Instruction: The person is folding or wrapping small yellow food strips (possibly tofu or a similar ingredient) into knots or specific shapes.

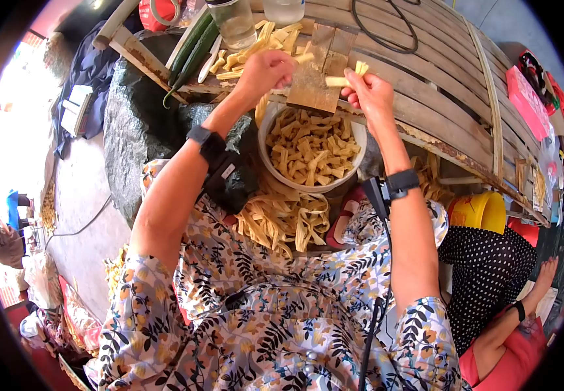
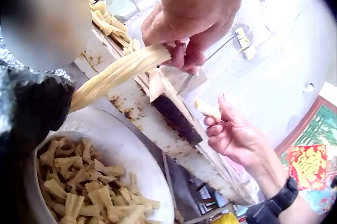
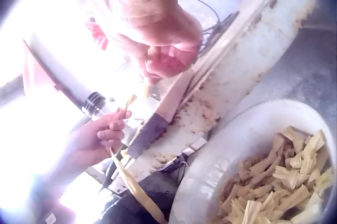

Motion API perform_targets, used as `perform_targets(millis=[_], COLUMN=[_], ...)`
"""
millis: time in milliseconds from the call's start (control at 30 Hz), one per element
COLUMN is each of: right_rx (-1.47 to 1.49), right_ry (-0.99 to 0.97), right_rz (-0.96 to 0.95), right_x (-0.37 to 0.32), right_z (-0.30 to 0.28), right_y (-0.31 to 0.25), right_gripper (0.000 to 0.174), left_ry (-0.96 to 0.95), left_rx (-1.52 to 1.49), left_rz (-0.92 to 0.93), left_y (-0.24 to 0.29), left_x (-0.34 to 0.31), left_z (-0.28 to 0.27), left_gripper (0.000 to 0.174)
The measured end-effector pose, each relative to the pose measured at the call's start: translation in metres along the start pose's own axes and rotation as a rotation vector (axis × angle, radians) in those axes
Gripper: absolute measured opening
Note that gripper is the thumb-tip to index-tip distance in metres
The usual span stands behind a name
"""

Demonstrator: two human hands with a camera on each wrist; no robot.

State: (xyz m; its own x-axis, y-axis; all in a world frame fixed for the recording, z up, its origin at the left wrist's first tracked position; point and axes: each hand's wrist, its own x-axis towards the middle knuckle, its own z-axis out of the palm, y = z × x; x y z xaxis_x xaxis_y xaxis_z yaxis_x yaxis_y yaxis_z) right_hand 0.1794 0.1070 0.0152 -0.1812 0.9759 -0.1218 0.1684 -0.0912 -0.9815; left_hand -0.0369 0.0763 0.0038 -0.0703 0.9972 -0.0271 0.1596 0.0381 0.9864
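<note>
My left hand (image 1: 267, 73) pinches a long pale yellow strip (image 2: 118, 74); its tail hangs down beside the white bucket (image 2: 152, 163), and a short end pokes out toward the right hand. Between thumb and fingers, my right hand (image 1: 372, 94) holds a short folded yellow piece (image 1: 337, 81). The two hands are apart, on either side of a small wooden board (image 1: 314, 91) at the table's edge. Many short knotted or folded pieces (image 1: 311, 146) fill much of the bucket below. In the right wrist view, the right fingers partly hide their piece.
More yellow pieces (image 1: 266, 44), green cucumbers (image 1: 194, 52), a white-handled tool (image 1: 210, 58) and a glass jar (image 1: 236, 26) lie or stand on the slatted table (image 1: 451, 85). Long strips (image 1: 282, 218) lie below the bucket. Another person's arm (image 1: 497, 332) shows at lower right.
</note>
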Motion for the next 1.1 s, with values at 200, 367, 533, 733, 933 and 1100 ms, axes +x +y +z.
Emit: perform_targets(millis=[200,367,533,733,933,1100], right_rx=[-0.411,-0.322,-0.245,-0.257,0.678,0.116], right_ry=[0.091,-0.23,-0.362,-0.674,-0.846,-0.568], right_rz=[-0.744,-0.3,0.023,0.176,0.047,-0.187], right_x=[-0.02,-0.039,-0.035,-0.058,-0.061,-0.052], right_z=[-0.012,0.006,-0.008,-0.023,-0.014,-0.005], right_y=[0.005,0.003,0.016,-0.012,-0.033,-0.011], right_gripper=[0.024,0.008,0.008,0.015,0.033,0.035], left_ry=[-0.131,-0.256,-0.224,-0.427,-0.388,-0.758], left_rx=[0.164,0.656,0.5,0.143,-0.134,-0.68], left_rz=[0.106,0.447,0.624,0.11,0.062,-0.293], left_y=[0.019,0.03,0.017,0.026,0.038,-0.001], left_x=[-0.051,-0.076,-0.08,-0.063,-0.064,-0.067], left_z=[0.019,0.052,0.049,0.007,0.024,0.055], left_gripper=[0.012,0.015,0.019,0.011,0.028,0.035])
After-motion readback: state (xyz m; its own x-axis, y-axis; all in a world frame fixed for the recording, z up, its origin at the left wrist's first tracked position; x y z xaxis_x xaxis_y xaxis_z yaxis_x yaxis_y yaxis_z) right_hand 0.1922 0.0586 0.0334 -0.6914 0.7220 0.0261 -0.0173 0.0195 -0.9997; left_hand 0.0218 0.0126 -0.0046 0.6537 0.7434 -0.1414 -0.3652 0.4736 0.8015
